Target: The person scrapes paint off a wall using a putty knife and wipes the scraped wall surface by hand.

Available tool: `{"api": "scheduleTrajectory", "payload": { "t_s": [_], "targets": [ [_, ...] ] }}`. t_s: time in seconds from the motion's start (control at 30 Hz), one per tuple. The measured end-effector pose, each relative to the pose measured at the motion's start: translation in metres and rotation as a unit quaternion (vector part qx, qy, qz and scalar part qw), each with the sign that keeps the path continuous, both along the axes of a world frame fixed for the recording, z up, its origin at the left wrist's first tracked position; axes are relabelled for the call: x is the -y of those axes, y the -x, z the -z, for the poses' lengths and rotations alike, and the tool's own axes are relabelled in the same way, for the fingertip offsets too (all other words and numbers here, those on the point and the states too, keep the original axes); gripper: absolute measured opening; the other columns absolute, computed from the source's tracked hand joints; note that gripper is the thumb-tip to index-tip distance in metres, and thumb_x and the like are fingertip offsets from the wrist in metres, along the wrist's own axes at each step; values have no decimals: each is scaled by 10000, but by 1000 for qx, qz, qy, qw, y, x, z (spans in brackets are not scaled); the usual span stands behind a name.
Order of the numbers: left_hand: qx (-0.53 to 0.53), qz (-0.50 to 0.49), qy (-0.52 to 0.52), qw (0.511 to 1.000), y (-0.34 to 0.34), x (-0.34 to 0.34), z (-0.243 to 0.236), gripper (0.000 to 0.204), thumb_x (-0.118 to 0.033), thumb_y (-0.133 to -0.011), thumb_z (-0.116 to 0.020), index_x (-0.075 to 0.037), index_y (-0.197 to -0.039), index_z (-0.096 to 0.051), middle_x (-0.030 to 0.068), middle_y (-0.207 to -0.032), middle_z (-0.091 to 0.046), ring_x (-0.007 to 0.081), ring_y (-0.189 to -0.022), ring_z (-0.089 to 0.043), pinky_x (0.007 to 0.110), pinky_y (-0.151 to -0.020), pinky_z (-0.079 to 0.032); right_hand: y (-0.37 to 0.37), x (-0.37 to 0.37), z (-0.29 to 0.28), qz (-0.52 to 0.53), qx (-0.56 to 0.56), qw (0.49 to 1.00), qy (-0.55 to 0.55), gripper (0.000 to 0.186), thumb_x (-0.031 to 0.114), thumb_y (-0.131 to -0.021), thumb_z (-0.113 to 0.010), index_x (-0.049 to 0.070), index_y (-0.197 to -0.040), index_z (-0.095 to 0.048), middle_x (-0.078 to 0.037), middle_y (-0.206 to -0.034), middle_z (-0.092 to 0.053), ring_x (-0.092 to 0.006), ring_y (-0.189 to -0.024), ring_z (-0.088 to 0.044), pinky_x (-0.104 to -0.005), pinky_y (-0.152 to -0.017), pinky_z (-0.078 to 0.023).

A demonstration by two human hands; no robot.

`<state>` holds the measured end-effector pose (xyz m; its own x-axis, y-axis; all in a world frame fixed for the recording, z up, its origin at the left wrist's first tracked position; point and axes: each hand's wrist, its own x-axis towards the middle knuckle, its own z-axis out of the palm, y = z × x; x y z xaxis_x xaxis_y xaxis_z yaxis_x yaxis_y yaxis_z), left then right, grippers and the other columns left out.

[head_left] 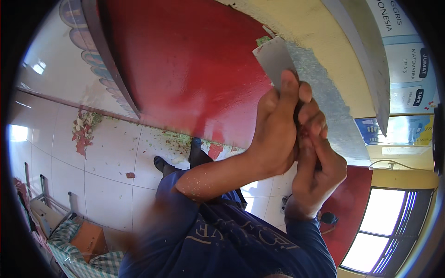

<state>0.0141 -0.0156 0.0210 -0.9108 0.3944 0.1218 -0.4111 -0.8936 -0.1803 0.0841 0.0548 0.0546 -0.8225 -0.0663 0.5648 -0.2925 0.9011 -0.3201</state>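
Here, the left hand (277, 127) clamps a flat, grey metal scraper (276, 58) at the edge of a glossy red wall (185, 65). The right hand (328, 167) touches the left, perhaps for steadiness; its grip I cannot tell.

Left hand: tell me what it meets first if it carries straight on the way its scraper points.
Leading with the scraper, the left hand would probably meet the small green patch at the red surface's edge; whether the blade already touches there is unclear.
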Motion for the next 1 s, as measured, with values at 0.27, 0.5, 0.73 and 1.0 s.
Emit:
{"api": "scheduleTrajectory", "payload": {
  "t_s": [0.27,0.5,0.73,1.0],
  "targets": [
    [5,-47,-18,999,6,10,0,410,-547,-905,-461,-148,-814,-451,-28,-598,-374,141,-545,-461,340,-605,-467,4,4,-16,-19,46,998,-41,149,-52,-814,-593,-47,-947,-661,-171,-732,-664,-221,-587,-659,-276,-547,-486],
    [-15,-10,-34,999,5,-5,1,418,-538,-916,-437,-132,-817,-448,-13,-599,-387,152,-556,-480,352,-615,-480,4,-1,-15,15,25,999,-22,157,-41,-836,-574,-40,-962,-668,-172,-675,-653,-203,-555,-648,-263,-520,-471],
    [1,40,-24,999,-6,-20,-7,416,-495,-961,-384,-105,-828,-438,-6,-601,-397,125,-550,-477,291,-572,-456,0,-9,-15,39,15,999,-10,166,-52,-821,-580,-45,-962,-667,-173,-703,-659,-202,-572,-643,-264,-530,-463],
    [11,-15,-67,998,8,-1,-4,409,-514,-937,-427,-119,-834,-444,-9,-600,-388,129,-555,-460,311,-593,-468,17,1,-18,-16,31,999,-28,206,-39,-808,-603,-28,-1003,-667,-186,-716,-648,-225,-599,-661,-280,-546,-479]
  ]
}}
